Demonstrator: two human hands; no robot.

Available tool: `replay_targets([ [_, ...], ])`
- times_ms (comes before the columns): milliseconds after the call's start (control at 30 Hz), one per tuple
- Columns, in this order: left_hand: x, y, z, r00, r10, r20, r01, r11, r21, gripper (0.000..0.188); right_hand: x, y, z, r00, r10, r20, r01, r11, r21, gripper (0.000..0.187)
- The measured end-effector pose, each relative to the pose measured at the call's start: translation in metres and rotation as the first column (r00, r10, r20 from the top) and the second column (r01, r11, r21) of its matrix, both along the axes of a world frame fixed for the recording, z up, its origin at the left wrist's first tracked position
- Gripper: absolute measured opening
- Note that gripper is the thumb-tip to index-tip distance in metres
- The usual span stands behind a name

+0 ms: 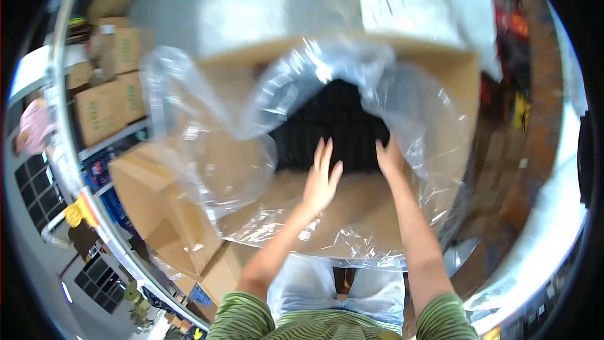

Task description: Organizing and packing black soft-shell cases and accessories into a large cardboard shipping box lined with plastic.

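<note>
I see the black goods (330, 129) inside the box (465, 94), framed by its bunched clear liner (189, 82). The left hand (321, 186) is open at their near edge; the right hand (391, 158) is by the liner's right side, its grip unclear to me. A gap separates them. A white bag (409, 6) sits near the far-right rim; a carton (167, 195) flanks the left.

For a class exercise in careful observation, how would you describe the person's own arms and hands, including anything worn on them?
The left hand and right hand show no gloves, watch or bracelet. The left sleeve and right sleeve are short and green with dark, wavy stripes. Blur hides finer details.
</note>
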State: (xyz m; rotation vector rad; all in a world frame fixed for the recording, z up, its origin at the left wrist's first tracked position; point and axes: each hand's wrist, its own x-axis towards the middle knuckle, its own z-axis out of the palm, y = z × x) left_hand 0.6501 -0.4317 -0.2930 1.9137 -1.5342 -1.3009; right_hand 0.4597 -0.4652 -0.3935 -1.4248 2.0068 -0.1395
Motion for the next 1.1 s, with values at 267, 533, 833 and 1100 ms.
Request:
replay_targets([
  [267,0.025,0.222,0.165,0.817,0.472,0.331,-0.501,0.865,0.004,0.041,-0.041,0.07,0.214,0.789,0.192,0.583,-0.208,0.977,-0.041,0.026],
  [533,0.099,0.352,0.093,0.986,-0.025,0.165,-0.014,0.973,0.228,0.04,-0.09,0.132,0.291,0.839,-0.068,0.54,0.134,0.987,-0.084,0.018],
  [833,0.17,0.152,0.108,0.979,0.087,-0.186,0.056,0.757,0.651,0.034,-0.101,0.215,0.366,0.9,-0.223,0.374,0.348,0.885,-0.31,0.015],
  [1100,0.017,0.062,0.191,0.241,-0.964,-0.11,0.824,0.143,0.548,0.036,-0.124,0.425,0.432,0.382,-0.828,0.41,0.922,0.313,-0.228,0.021],
])
